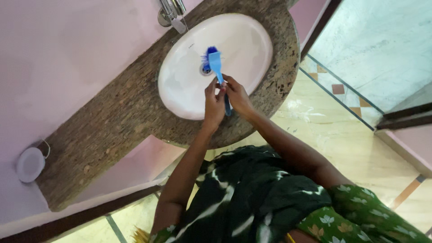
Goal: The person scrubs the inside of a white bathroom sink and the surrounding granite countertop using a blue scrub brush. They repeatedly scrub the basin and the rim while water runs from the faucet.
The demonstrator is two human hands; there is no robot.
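Brush point(215, 63) held over sink point(252, 33)
Its handle is gripped by left hand point(214, 102) and right hand point(237, 95) together, bristles beyond the fingers, above the drain point(205, 69).

I see a blue plastic brush point(215, 63) over a smooth, shiny white sink point(252, 40). The counter point(112, 117) looks like speckled stone. The tap point(172, 11) is shiny metal.

Both my arms stretched forward, left hand point(214, 104) and right hand point(237, 95) pressed together, fingers curled tight

A chrome tap point(172, 12) on a pink wall point(67, 54), a tiled floor point(342, 135).
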